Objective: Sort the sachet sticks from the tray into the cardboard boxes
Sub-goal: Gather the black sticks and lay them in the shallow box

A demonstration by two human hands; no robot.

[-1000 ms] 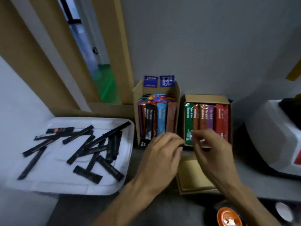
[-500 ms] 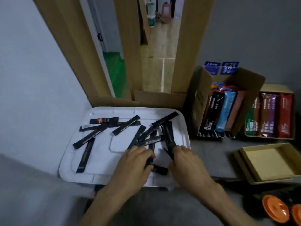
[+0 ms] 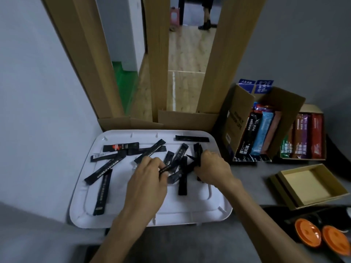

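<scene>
A white tray (image 3: 190, 215) lies on the grey table and holds several black sachet sticks (image 3: 103, 188). Both hands are over its middle. My left hand (image 3: 146, 179) pinches one black stick at its fingertips. My right hand (image 3: 212, 168) grips a small bundle of black sticks (image 3: 197, 152) that stick up past the fingers. To the right stand a tall cardboard box (image 3: 233, 126) with coloured sachets upright in it and a lower cardboard box (image 3: 311, 111) with brown, purple and red sachets.
A shallow open cardboard box (image 3: 307, 185) lies at the right, near the table's front. Two orange lids (image 3: 321, 236) sit at the bottom right. Cardboard panels (image 3: 157, 63) stand behind the tray, and a person's legs show in the room beyond.
Both hands went from the cardboard boxes to the tray a second ago. Since half a second ago the right hand has gathered sticks into a raised bundle and the left has taken one.
</scene>
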